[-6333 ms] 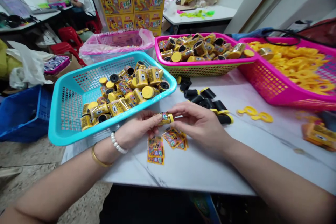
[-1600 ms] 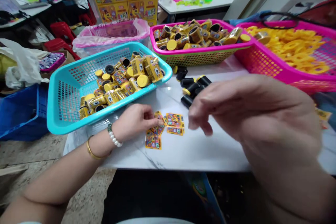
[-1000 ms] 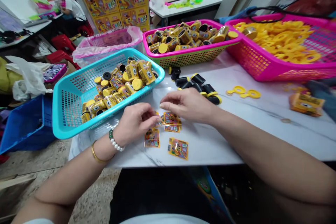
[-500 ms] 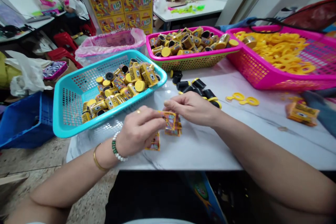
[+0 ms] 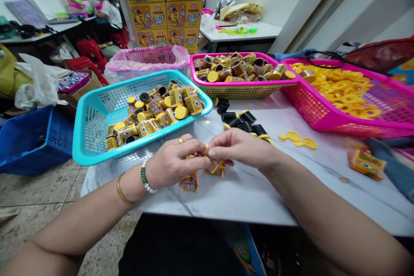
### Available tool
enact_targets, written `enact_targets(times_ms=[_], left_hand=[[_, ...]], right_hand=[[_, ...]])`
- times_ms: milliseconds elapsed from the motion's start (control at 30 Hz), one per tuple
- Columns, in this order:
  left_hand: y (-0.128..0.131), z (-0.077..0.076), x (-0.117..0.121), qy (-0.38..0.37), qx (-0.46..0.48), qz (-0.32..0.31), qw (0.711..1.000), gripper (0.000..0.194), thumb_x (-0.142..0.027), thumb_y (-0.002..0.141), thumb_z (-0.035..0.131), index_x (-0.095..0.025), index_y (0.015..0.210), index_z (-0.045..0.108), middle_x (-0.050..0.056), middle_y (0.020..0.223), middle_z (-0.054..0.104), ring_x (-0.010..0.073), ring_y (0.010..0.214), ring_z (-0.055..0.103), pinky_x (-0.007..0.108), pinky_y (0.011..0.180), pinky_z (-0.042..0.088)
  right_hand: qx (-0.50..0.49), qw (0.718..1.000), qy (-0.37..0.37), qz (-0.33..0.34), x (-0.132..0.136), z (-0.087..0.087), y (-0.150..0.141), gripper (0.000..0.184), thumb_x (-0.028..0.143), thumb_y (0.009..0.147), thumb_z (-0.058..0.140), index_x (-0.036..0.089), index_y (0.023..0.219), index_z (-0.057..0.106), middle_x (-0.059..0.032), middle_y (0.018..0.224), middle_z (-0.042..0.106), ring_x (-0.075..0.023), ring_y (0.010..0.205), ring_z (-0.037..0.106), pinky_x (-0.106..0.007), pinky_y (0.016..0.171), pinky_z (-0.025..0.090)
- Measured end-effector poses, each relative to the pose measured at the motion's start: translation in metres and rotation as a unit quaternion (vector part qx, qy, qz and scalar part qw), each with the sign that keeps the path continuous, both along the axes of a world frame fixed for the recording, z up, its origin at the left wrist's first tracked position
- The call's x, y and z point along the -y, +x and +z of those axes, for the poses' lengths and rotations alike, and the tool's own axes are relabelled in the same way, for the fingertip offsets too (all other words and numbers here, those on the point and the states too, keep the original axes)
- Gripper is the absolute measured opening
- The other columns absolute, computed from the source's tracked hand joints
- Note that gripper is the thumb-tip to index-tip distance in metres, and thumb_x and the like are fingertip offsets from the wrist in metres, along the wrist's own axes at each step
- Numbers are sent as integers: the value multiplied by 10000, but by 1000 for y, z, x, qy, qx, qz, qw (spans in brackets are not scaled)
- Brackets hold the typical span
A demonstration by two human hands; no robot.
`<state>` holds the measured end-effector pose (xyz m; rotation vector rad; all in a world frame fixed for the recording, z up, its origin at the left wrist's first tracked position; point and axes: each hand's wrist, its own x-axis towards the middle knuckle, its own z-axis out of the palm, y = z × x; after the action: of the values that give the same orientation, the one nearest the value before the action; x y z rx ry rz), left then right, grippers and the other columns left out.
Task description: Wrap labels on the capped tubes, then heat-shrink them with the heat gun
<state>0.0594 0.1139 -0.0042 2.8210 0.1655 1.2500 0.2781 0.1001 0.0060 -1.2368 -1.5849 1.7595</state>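
My left hand (image 5: pixel 176 164) and my right hand (image 5: pixel 242 148) meet fingertip to fingertip above the white table (image 5: pixel 258 189), both pinching one small colourful sticker (image 5: pixel 203 154). More stickers (image 5: pixel 189 181) lie on the table just under the hands. Several black rolls with yellow caps (image 5: pixel 244 123) lie just beyond my right hand. A teal basket (image 5: pixel 97 116) of labelled yellow rolls stands behind my left hand.
A pink-rimmed basket (image 5: pixel 241 88) of rolls stands at the back. A pink basket (image 5: pixel 323 112) of yellow rings is at the right, with two loose yellow rings (image 5: pixel 299 140) before it. A yellow box (image 5: pixel 367 164) lies at the right. A blue crate (image 5: pixel 32 140) sits on the floor at left. A person (image 5: pixel 106 10) sits far back.
Both hands have drawn closer over the sticker pile and now pinch one sticker together. The camera has shifted slightly.
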Motion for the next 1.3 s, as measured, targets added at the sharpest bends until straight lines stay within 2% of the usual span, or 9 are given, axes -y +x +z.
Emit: enact_targets(times_ms=[100,200,267,367,467,767,933,1167,1300], left_hand=[[-1,1,4,-49,54,61,995,106,-114,919,571,-168,946,659,69,879,647,125,743,564,235,654,492],[1,2,12,-186,108,140,966,48,-157,892,638,-147,851,660,34,750,639,99,657,557,205,601,467],[4,2,17,-310,120,157,930,151,-202,897,636,-143,761,661,14,654,625,85,575,530,198,548,440],[9,2,21,-479,154,151,851,204,-275,895,631,-139,761,704,11,617,626,81,526,507,203,505,423],[12,3,22,-568,187,138,790,222,-325,860,659,-140,765,736,-1,580,605,77,493,465,210,478,401],[13,13,23,-708,204,137,662,295,-423,681,826,-143,745,755,-66,432,431,45,411,318,188,398,244],[12,11,25,-727,211,167,632,399,-482,597,874,-140,766,757,-50,441,463,42,401,327,175,384,213],[14,10,25,-768,196,167,586,545,-572,521,888,-106,772,758,-46,427,449,34,410,310,170,402,195],[17,12,22,-773,239,153,568,496,-474,465,937,-94,710,734,-37,478,509,17,431,334,150,408,209]], right_hand=[[13,996,30,-80,1,1,-4,446,575,660,802,143,647,692,16,527,596,-55,443,436,-202,431,337],[13,977,98,-187,2,3,-7,505,643,704,735,153,608,663,-6,523,618,-74,440,486,-211,435,379],[9,968,129,-216,4,4,-9,530,671,716,708,154,608,670,-23,544,640,-89,465,522,-223,463,423],[4,962,163,-219,9,4,-14,499,650,737,702,162,635,696,-20,549,640,-102,486,527,-234,480,443],[18,949,218,-225,15,3,-19,442,577,805,667,169,638,701,-14,553,624,-107,500,513,-237,482,426],[91,897,373,-220,22,0,-27,396,417,891,608,190,566,601,15,509,512,-107,499,445,-253,505,376],[171,864,450,-145,24,1,-25,402,387,936,551,187,599,642,-13,556,587,-106,513,494,-254,529,374],[188,818,520,-162,26,-3,-27,414,373,968,519,186,619,638,-23,559,580,-118,532,498,-262,560,390],[188,847,489,-92,21,-1,-21,441,387,960,521,175,590,632,-4,533,576,-95,503,470,-245,531,349]])
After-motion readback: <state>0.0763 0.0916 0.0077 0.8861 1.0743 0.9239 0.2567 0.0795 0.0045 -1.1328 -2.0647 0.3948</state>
